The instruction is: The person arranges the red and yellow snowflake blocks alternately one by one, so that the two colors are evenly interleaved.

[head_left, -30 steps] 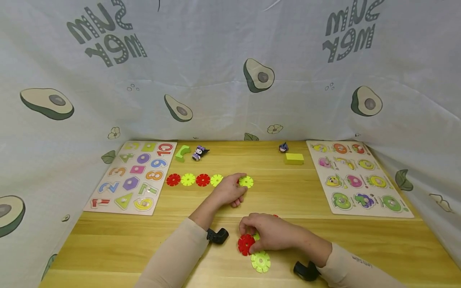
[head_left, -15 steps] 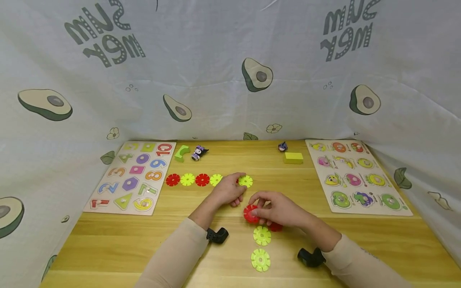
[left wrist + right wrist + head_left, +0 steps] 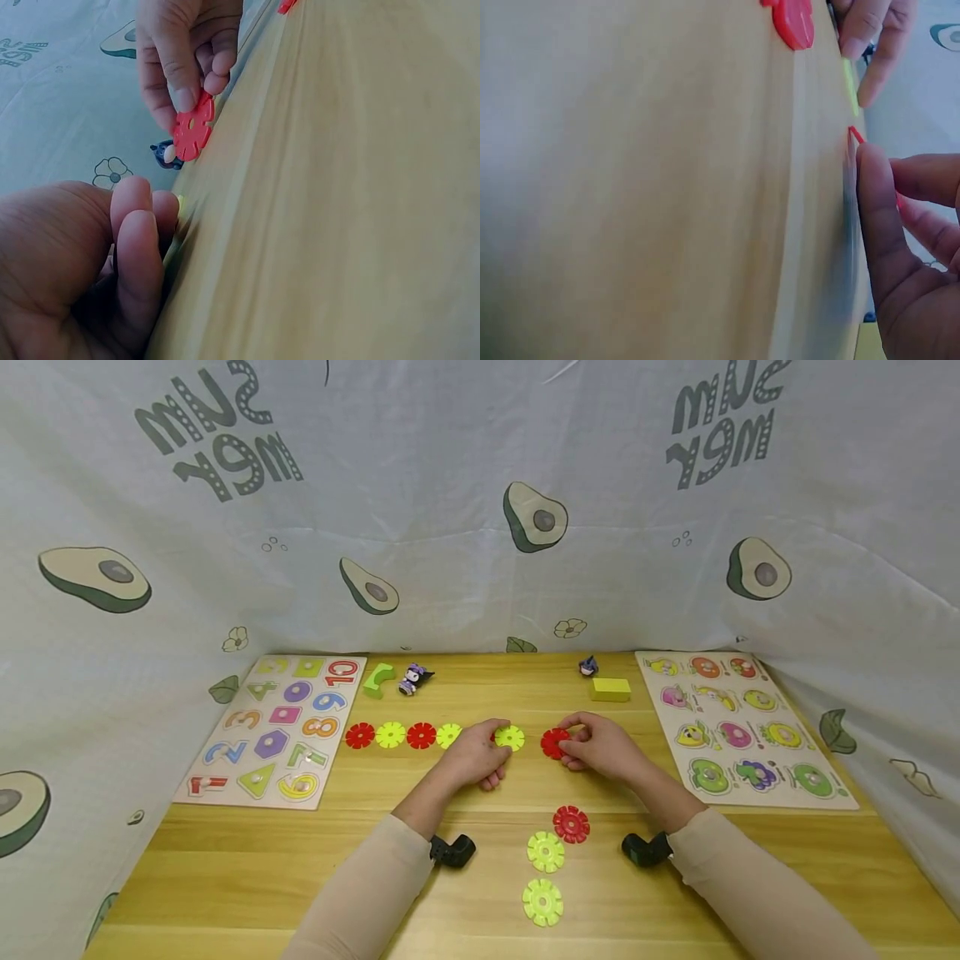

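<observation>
A row of notched, snowflake-style plastic interlocking discs crosses the table, red (image 3: 360, 736) and yellow-green (image 3: 391, 734) alternating. My left hand (image 3: 474, 756) lies over part of this row. Its thumb and index finger hold the edges of the yellow-green disc (image 3: 510, 738) at the right end; its other fingers are curled in the left wrist view. My right hand (image 3: 606, 748) pinches a red disc (image 3: 193, 129) between thumb and fingers, tilted in the left wrist view. That disc is just right of the yellow-green one, with a gap between them.
Nearer me lie a loose red disc (image 3: 572, 824) and two yellow-green discs (image 3: 545, 852). A number puzzle board (image 3: 262, 727) is at left, a fruit puzzle board (image 3: 738, 727) at right. Toward the back curtain are small figurines (image 3: 414, 679), a green block (image 3: 378, 680) and a yellow block (image 3: 611, 690).
The right hand has picked up a red disc from the near group and carried it away from me to the row's right end. The left hand has stayed in place.
</observation>
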### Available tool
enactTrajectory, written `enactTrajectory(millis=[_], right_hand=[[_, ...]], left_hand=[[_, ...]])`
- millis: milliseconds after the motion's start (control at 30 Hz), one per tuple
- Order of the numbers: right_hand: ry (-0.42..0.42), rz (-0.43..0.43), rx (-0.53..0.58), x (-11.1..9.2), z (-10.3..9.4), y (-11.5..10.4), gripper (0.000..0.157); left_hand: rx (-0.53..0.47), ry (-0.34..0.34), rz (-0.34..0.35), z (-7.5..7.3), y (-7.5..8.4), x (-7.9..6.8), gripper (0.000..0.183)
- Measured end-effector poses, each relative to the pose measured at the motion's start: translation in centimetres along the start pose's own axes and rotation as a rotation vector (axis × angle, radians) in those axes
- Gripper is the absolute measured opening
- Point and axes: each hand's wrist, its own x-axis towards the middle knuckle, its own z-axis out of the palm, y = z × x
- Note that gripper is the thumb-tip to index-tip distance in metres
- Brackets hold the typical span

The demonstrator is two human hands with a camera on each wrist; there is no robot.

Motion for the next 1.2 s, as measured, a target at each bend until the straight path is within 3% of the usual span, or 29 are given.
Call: enactTrajectory(millis=[200, 500, 967, 1200], right_hand=[[-0.002, -0.022, -0.129, 0.9, 0.7, -0.5, 0.028], [-0.003, -0.022, -0.223, 1.7, 1.2, -0.9, 0.031], [-0.008, -0.006, -0.232, 2.1, 1.5, -0.7, 0.030], [-0.025, -0.077, -0.238, 0.5, 0.9, -0.6, 0.031]], left_hand=[[-0.006, 0.003, -0.010, 0.0, 0.0, 0.0, 0.051], [-0.015, -0.003, -0.013, 0.0, 0.2, -0.2, 0.051], [-0.018, 0.003, -0.018, -0.2, -0.1, -0.1, 0.052], [-0.028, -0.017, -0.006, -0.1, 0.1, -0.2, 0.057]])
